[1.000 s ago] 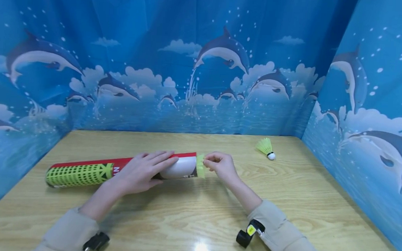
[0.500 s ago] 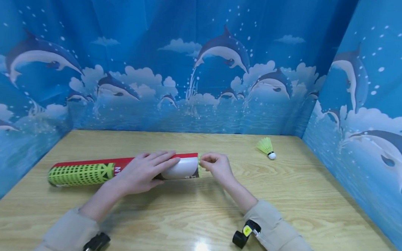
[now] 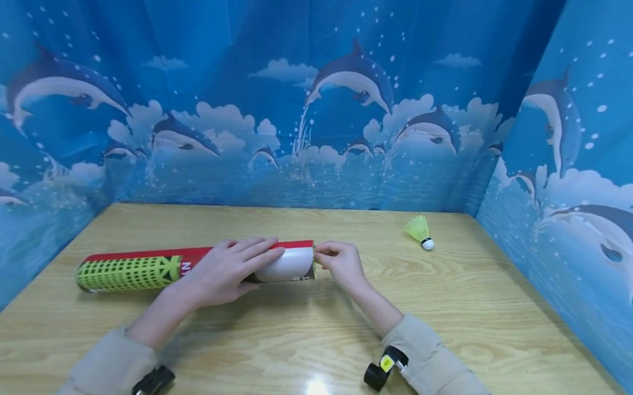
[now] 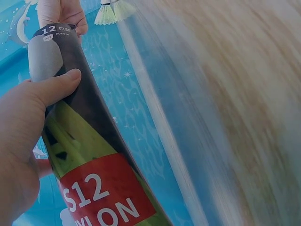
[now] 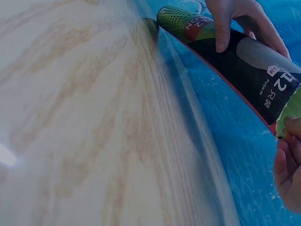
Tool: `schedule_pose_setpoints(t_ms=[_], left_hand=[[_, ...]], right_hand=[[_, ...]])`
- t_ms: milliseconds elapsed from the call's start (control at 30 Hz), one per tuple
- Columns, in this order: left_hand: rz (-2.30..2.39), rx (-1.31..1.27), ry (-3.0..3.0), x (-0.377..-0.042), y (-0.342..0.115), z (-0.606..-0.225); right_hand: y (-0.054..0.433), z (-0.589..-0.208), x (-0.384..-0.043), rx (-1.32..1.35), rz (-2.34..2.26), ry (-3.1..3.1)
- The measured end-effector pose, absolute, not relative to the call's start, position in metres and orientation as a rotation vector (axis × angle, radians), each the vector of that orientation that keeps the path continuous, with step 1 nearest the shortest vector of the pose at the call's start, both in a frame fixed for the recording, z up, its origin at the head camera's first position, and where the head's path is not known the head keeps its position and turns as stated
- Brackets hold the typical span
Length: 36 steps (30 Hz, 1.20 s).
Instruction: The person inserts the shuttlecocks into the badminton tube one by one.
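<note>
A long shuttlecock tube [image 3: 132, 274], red, black, white and yellow-green, lies sideways in the head view, its right end raised a little. My left hand [image 3: 227, 270] grips it around the middle, with the thumb [image 4: 63, 87] along the dark side in the left wrist view. At the tube's right end my right hand [image 3: 342, 264] pinches the edge of a yellow-green shuttlecock [image 5: 291, 109]. Most of that shuttlecock is hidden inside the tube, and only its skirt shows at the mouth in the right wrist view.
Another yellow-green shuttlecock [image 3: 418, 229] with a white tip lies at the back right of the wooden table [image 3: 265, 350]. A blue dolphin curtain [image 3: 236, 98] rises behind the table and along its right side. Each sleeve carries a black wrist device [image 3: 385, 368].
My right hand has moved slightly left, and the shuttlecock's skirt has slid into the tube until little of it shows. The tube has shifted slightly right; my left hand keeps its grip.
</note>
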State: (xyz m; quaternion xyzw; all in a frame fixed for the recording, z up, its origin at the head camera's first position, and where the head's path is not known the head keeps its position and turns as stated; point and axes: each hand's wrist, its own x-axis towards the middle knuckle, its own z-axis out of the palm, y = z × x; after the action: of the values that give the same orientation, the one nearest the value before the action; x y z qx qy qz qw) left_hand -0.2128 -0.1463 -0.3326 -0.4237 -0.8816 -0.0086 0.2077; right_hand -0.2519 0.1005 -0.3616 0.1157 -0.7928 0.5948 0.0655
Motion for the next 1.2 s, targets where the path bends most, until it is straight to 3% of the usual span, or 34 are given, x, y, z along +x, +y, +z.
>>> schedule_pose_setpoints(t_ms=[733, 1200], left_hand=[[-0.032, -1.179, -2.451, -0.213, -0.145, -0.330], [-0.061, -1.182, -2.479, -0.212, -0.145, -0.331]], right_hand=[[0.118, -0.355, -0.251, 0.348, 1.784, -2.459], [0.195, -0.348, -0.274, 0.257, 1.636, -2.562]])
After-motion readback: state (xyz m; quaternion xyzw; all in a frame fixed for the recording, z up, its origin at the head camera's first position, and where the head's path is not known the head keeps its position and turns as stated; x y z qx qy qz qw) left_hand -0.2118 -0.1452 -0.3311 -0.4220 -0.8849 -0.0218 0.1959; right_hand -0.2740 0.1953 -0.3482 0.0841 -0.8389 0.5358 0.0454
